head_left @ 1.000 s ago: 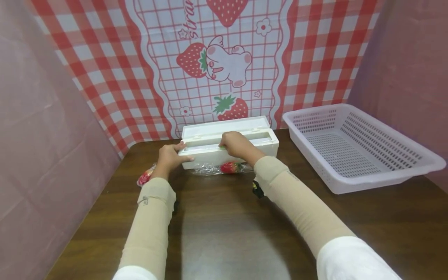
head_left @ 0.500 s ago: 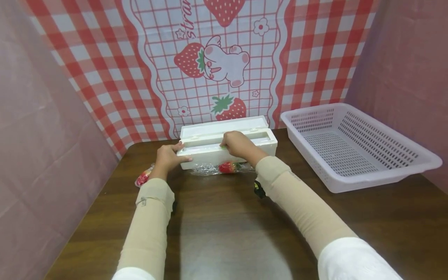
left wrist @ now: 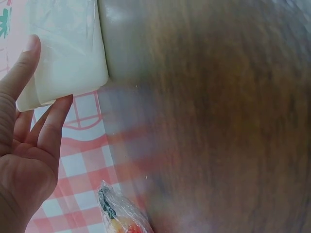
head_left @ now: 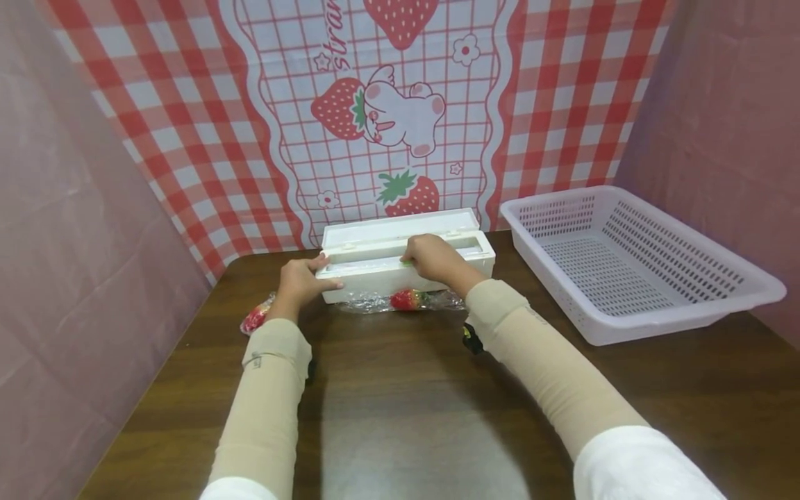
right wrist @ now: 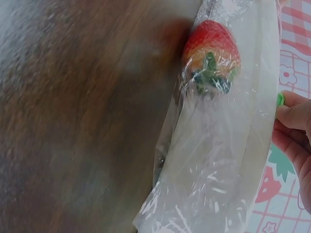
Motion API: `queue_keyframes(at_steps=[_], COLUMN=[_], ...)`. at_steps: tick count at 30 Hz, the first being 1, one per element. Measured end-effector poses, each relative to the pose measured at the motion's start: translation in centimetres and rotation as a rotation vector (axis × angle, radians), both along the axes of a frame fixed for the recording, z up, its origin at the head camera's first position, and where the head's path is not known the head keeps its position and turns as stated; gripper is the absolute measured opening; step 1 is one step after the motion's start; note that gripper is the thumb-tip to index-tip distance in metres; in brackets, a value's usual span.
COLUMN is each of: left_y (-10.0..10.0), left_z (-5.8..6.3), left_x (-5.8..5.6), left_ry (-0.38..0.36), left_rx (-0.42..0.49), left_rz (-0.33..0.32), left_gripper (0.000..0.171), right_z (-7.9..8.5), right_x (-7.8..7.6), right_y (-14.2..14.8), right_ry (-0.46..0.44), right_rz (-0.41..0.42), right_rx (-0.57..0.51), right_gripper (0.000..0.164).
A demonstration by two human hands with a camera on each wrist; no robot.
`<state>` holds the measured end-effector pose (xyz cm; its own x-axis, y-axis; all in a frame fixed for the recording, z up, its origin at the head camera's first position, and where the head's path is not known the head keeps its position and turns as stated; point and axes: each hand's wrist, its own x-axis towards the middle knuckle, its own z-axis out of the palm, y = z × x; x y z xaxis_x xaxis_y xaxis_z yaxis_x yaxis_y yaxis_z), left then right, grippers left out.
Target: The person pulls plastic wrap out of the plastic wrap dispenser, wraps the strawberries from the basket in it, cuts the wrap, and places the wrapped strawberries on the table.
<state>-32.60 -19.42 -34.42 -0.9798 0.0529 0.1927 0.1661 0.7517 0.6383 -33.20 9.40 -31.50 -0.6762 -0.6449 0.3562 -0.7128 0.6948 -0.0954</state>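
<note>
A long white cling film dispenser [head_left: 369, 282] stands at the back of the table, its lid [head_left: 400, 226] raised. My left hand [head_left: 298, 283] grips its left end, thumb on the front and fingers round the end. Over the dispenser's front edge my right hand [head_left: 432, 258] pinches a small green slider [right wrist: 280, 100]. Clear cling film [right wrist: 204, 145] hangs down the front face. Against that film lies a red strawberry [right wrist: 211, 48] with green leaves. Another wrapped strawberry [head_left: 256, 318] lies on the table beside my left wrist.
A white perforated plastic basket [head_left: 603, 323] stands on the right of the brown wooden table [head_left: 400, 417]. A red-and-white checked strawberry cloth [head_left: 550, 104] hangs right behind the dispenser. Pink cloth [head_left: 94, 208] hangs at both sides.
My right hand has moved a little to the right along the dispenser's edge with the green slider. The left hand stays on the left end.
</note>
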Motion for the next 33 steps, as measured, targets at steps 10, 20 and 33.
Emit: queue_keyframes(at_steps=[10, 20, 33], left_y=[0.0, 0.1, 0.1], left_z=[0.0, 0.0, 0.0], left_x=[0.0, 0.0, 0.3], left_ry=[0.009, 0.003, 0.005], left_rx=[-0.011, -0.015, -0.009], left_rz=[-0.005, 0.004, 0.009], left_gripper=[0.073, 0.072, 0.071], right_z=[0.2, -0.3, 0.0], right_x=[0.3, 0.3, 0.7], right_y=[1.4, 2.8, 4.5], right_ry=[0.007, -0.033, -0.011], right_rz=[-0.017, -0.067, -0.109], right_rx=[0.001, -0.018, 0.017], right_gripper=[0.022, 0.017, 0.016])
